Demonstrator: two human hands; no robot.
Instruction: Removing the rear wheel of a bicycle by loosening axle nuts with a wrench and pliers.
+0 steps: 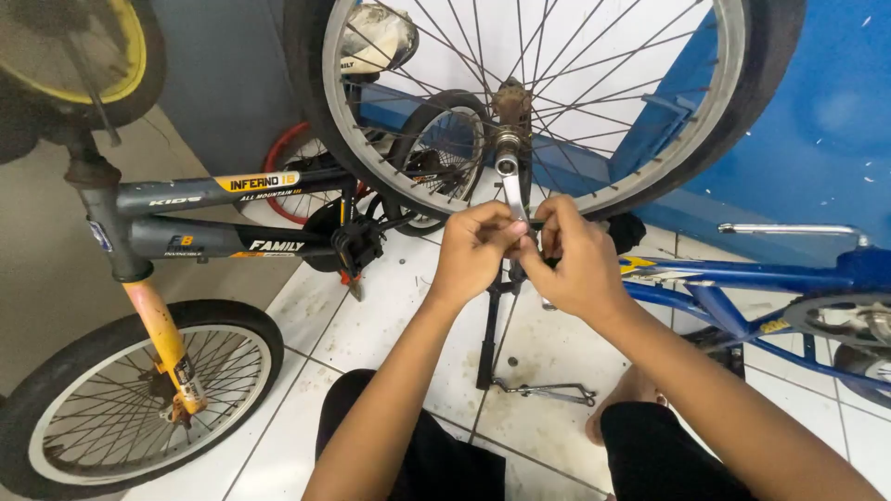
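Standing upright, wrench [510,190] held by both hands [475,249] [575,255].

Single view only: head cam, worn by seated person, looked down and fwd over own knees at close range. Spoked wheel [538,102] filled upper frame (tiled floor [371,315] below). No 2nd view to compare.

Both hands, left hand [475,249] and right hand [574,260], pinch a silver wrench [510,190] at the spoked wheel's [548,93] axle.
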